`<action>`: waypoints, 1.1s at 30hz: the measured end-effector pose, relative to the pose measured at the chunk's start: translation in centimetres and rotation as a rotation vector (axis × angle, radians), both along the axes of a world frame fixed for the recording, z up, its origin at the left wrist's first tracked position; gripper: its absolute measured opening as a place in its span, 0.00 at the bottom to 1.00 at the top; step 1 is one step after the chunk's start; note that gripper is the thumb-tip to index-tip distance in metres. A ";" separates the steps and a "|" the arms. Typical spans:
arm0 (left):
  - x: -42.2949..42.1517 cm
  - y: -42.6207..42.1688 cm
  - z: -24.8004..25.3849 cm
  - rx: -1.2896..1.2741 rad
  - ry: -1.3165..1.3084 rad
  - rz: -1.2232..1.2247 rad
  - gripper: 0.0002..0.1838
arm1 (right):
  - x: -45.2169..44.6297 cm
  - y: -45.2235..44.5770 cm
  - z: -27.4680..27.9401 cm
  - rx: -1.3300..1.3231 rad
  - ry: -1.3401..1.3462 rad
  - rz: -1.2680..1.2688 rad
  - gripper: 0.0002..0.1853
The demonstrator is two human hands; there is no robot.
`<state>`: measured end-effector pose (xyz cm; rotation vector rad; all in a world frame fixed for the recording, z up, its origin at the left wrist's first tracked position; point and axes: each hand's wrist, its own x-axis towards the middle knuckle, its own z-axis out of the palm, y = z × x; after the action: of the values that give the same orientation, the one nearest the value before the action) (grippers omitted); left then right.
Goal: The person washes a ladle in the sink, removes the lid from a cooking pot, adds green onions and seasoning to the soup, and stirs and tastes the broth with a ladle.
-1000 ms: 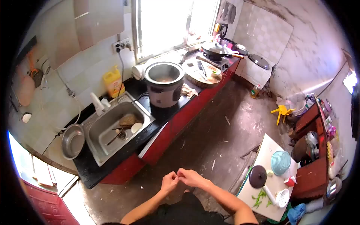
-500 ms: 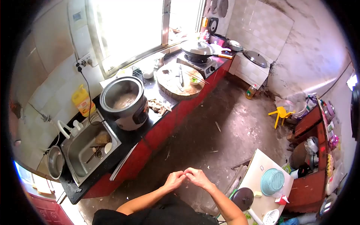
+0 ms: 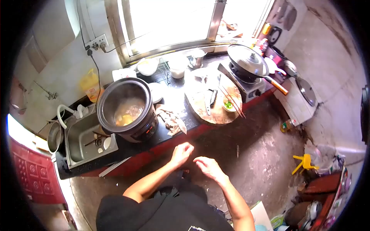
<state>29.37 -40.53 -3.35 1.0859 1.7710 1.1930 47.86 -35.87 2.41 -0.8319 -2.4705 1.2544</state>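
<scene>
Both hands are raised in front of the body, short of the counter edge and a little apart. My left hand point(image 3: 181, 154) has its fingers curled together; whatever they may hold is too small to see. Bent fingers show on my right hand point(image 3: 208, 167), and its contents are hidden too. Beyond my left hand, a crumpled cloth point(image 3: 171, 120) lies on the black counter beside a slow cooker point(image 3: 148, 125), uncovered, with steaming food inside. A round chopping board point(image 3: 196, 101) carries a knife point(image 3: 207, 102), chopsticks and a small bowl of chopped greens point(image 3: 229, 104).
A sink point(image 3: 79, 134) with a faucet is at the left. On the stove point(image 3: 250, 91) stands a lidded pan point(image 3: 248, 63), its handle over the counter edge. A yellow stool point(image 3: 305, 163) and a bottle point(image 3: 286, 126) are on the floor. A table corner point(image 3: 260, 215) shows below.
My hands, together before, have moved apart. The view has turned and come closer to the counter, so the slow cooker and board appear larger and the side table has mostly left the frame.
</scene>
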 end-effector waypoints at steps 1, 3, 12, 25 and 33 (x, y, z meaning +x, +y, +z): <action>-0.2 2.3 -0.2 0.010 0.009 0.057 0.11 | 0.4 1.6 0.1 -0.056 0.009 -0.029 0.11; -1.1 6.8 -0.6 0.053 0.064 0.150 0.14 | 1.3 4.5 -0.8 -0.127 0.058 -0.017 0.10; -4.0 23.4 -1.8 0.018 0.250 0.453 0.10 | 4.9 18.6 0.0 -0.104 -0.048 0.318 0.11; -3.3 30.1 -0.8 -0.270 0.454 0.580 0.15 | 6.8 30.3 1.1 -0.188 0.072 0.455 0.10; -3.5 29.9 -0.5 -0.195 0.465 0.451 0.10 | 3.1 31.9 7.3 -0.058 0.236 0.393 0.07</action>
<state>25.87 -10.67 -3.83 0.9235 2.5362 1.0378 50.99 -3.99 9.69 -0.1913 -2.4836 1.4562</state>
